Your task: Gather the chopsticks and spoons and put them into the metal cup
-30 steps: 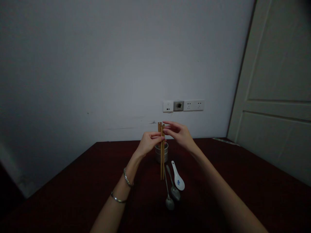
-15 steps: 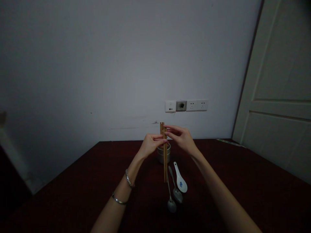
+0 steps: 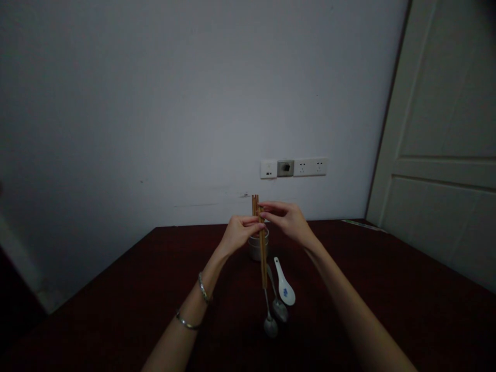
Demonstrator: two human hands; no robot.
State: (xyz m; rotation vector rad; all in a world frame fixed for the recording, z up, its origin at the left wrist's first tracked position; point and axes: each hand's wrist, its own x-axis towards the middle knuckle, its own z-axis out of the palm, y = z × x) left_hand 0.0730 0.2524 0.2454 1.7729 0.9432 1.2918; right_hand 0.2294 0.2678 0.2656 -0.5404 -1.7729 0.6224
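A bundle of wooden chopsticks (image 3: 262, 253) stands upright above the dark red table (image 3: 116, 299). My left hand (image 3: 239, 232) pinches the bundle near its upper part. Opposite it, my right hand (image 3: 285, 219) also pinches the chopsticks near their top, fingers closed on them. A small metal cup (image 3: 256, 249) sits on the table just behind the chopsticks. Two metal spoons (image 3: 274, 310) and a white ceramic spoon (image 3: 283, 288) with a blue mark lie in front of the cup. Two bracelets circle my left wrist.
A pale wall rises behind the table with a row of sockets (image 3: 293, 168). A cream door (image 3: 445, 155) stands at the right. A thin pale strip (image 3: 362, 225) lies at the table's far right edge.
The view swayed slightly. My right fingers, spread near the chopstick tops a second ago, have closed on the bundle. The chopsticks stay upright in about the same spot.
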